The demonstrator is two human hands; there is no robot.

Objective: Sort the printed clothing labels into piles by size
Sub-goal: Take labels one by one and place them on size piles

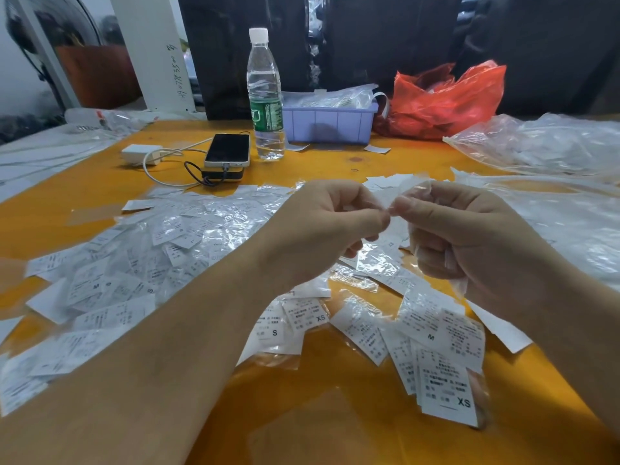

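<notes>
Sorting looks only begun, judging by how the labels lie. Nearest on the orange table (pixel 318 414), at the right, a short stack of white labels with an XS label (pixel 448 396) on top sits just beside looser ones, among them an M label (pixel 432 325). Near the middle lie an S label (pixel 273 327) and another marked XS (pixel 307 317), turned the other way; whether these few make up finished size piles I cannot tell. To the left a broad unsorted heap of labels (pixel 144 260), many in clear sleeves, spreads from the near edge toward the middle, with M and S prints mixed together in it, so most of the work seems left.

Above this, both hands are raised over the table. The left hand (pixel 322 226) and the right hand (pixel 466 229) meet at the fingertips, both pinching one small held label in its clear wrapper (pixel 391 198); its size print cannot be read. The right hand also seems to clutch crumpled clear film in its palm.

Farther off stand a phone (pixel 228 150) on a dark power bank, a white charger (pixel 141 154) with cable, and a water bottle (pixel 265 95). Behind are a lilac plastic bin (pixel 328 124) holding bagged labels, a red plastic bag (pixel 443 99), and clear bags (pixel 543 142) at far right.
</notes>
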